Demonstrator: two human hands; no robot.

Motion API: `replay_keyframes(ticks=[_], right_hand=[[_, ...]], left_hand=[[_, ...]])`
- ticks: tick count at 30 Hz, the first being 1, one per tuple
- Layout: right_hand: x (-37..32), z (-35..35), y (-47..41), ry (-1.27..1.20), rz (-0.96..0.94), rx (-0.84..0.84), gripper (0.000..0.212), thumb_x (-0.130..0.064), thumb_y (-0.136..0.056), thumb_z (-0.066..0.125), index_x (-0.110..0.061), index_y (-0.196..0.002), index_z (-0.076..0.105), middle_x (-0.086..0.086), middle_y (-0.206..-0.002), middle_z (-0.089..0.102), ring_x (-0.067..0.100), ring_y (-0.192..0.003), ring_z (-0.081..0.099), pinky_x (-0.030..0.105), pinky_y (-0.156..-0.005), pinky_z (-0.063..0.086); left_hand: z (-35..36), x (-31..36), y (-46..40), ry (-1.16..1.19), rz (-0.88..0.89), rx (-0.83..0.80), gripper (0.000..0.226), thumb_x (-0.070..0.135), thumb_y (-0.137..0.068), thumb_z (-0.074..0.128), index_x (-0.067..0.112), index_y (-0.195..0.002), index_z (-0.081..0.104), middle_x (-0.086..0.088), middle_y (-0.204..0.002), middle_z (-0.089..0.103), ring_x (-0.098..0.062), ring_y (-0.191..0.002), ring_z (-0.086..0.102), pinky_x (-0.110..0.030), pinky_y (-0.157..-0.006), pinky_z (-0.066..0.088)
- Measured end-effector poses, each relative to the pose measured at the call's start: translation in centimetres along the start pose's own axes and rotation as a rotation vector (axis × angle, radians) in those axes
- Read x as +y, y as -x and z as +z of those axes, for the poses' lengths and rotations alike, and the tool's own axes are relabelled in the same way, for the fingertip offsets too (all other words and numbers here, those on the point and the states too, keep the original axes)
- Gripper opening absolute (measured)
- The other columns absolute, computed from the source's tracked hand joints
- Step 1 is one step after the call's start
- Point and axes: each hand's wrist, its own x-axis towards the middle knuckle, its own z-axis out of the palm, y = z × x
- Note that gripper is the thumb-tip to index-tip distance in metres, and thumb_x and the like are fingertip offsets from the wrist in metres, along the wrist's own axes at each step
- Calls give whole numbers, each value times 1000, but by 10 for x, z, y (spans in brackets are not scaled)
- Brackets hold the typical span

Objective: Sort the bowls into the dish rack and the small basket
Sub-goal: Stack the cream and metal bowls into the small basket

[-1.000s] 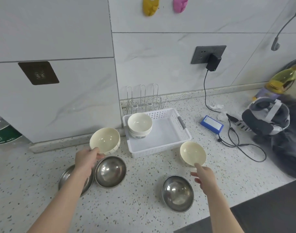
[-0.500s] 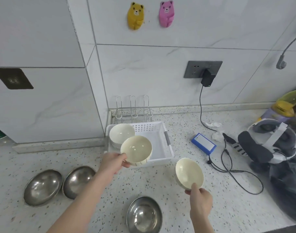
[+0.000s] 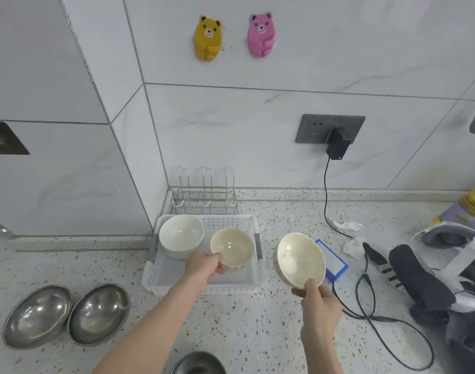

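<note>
Two cream bowls in hand, one poised over the white basket

At frame centre the left hand [image 3: 204, 265] pinches the rim of a small cream ceramic bowl [image 3: 232, 249] over the white perforated plastic basket [image 3: 204, 286], beside a stack of white bowls [image 3: 181, 236] in its left corner; setting it down seems the step in hand. The right hand [image 3: 318, 300] grips a second, tilted cream bowl [image 3: 301, 260] right of the basket, likely next. The wire dish rack [image 3: 205, 202] behind stands empty. Two steel bowls [image 3: 66, 315] wait lower left on the speckled tabletop [image 3: 258, 333]; a third steel bowl [image 3: 198, 363] is cut off at the bottom edge.
</note>
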Motion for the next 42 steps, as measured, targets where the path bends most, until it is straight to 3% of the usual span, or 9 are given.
replay_keyframes(ticks=[4, 15, 20, 25, 28, 31, 34, 42], right_hand=[[-1, 16, -10, 15, 10, -41, 23, -16, -83, 54, -4, -70, 68, 1, -56, 69, 17, -56, 40, 29, -55, 38], [-9, 54, -33, 92, -39, -135, 11, -22, -86, 56, -22, -81, 65, -4, -59, 70, 17, -74, 65, 34, -64, 48], [-17, 67, -40, 169, -90, -209, 9, -25, -85, 56, -24, -86, 65, -8, -59, 70, 13, -73, 65, 29, -60, 44], [-26, 87, -43, 304, -149, -321, 11, -22, -83, 56, -19, -81, 66, -6, -59, 71, 12, -67, 65, 27, -57, 41], [-30, 101, -42, 396, -177, -396, 15, -18, -83, 55, -14, -76, 67, -3, -61, 70, 17, -67, 65, 29, -58, 47], [-32, 114, -39, 492, -211, -460, 16, -18, -85, 53, -11, -79, 66, -2, -68, 71, 16, -61, 58, 26, -54, 43], [-30, 124, -37, 575, -255, -471, 19, -20, -87, 51, -8, -81, 64, 3, -76, 70, 23, -71, 61, 29, -58, 43], [-17, 136, -27, 696, -329, -408, 20, -21, -89, 49, -6, -99, 59, 3, -74, 60, 22, -68, 56, 30, -57, 40]], left_hand=[[13, 1, -15, 23, -41, 40, 9, 4, -86, 57, 6, -80, 52, -11, -59, 69, -2, -21, 38, -18, -35, 26], [25, 0, -48, 81, -53, 28, 7, 4, -90, 59, 2, -84, 59, -14, -64, 70, -12, -36, 32, -15, -33, 22], [26, 2, -50, 121, -93, -74, 16, 15, -98, 57, 3, -87, 58, -15, -73, 70, -10, -37, 33, -16, -33, 21], [15, 4, -45, 246, -183, -160, 30, 34, -104, 44, 5, -110, 51, -21, -86, 72, -14, -46, 40, -17, -33, 22], [10, 1, -37, 263, -180, -143, 28, 34, -103, 43, 11, -117, 47, -20, -90, 73, -14, -47, 43, -18, -34, 23], [6, -2, -33, 265, -137, -107, 27, 34, -100, 46, 16, -119, 49, -17, -95, 74, -12, -43, 44, -19, -35, 24], [2, -3, -30, 272, -115, -97, 31, 39, -99, 45, 18, -121, 49, -15, -96, 75, -12, -44, 45, -20, -35, 23], [1, 2, -31, 294, -111, -128, 37, 56, -97, 45, 27, -118, 50, -16, -91, 77, -10, -38, 40, -18, -34, 21]])
